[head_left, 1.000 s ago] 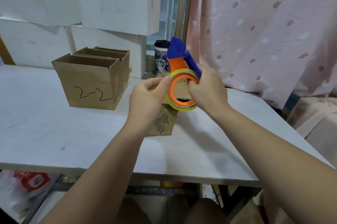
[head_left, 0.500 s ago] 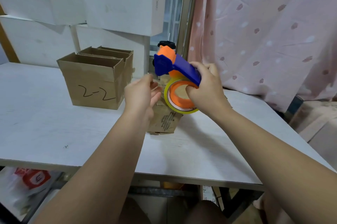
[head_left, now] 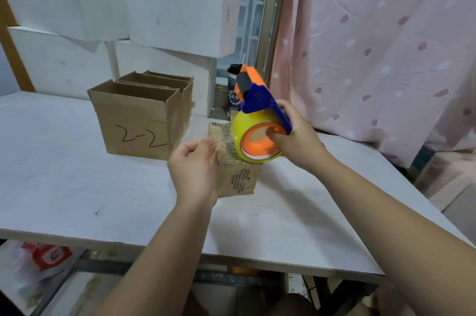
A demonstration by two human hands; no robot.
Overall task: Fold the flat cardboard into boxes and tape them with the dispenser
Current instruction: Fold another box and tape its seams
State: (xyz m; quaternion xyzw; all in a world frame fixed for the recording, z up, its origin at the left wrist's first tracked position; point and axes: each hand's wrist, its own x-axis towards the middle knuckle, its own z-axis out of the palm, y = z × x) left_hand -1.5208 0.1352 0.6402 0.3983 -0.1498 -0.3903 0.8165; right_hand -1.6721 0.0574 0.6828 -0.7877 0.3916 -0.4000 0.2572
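- Orange-and-blue dispenser (head_left: pixel 257 102) sits in the right hand (head_left: pixel 296 140), with the fingers curled over its blue handle and the thumb inside the roll's orange core.
- Clear tape (head_left: pixel 224 135) stretches from the roll to the left hand (head_left: pixel 193 163), whose fingertips pinch its end.
- A small box (head_left: pixel 237 179) stands on the desk (head_left: pixel 77 187) between and under both hands.
- An open box (head_left: pixel 139 122) marked "2-2" stands beyond the left hand.

The left hand (head_left: pixel 192 163) and right hand (head_left: pixel 296 140) are seen bare, as are both wrists. The forearms are shown uncovered along their whole visible length, the left cut off at 6 o'clock, the right at 4 o'clock.
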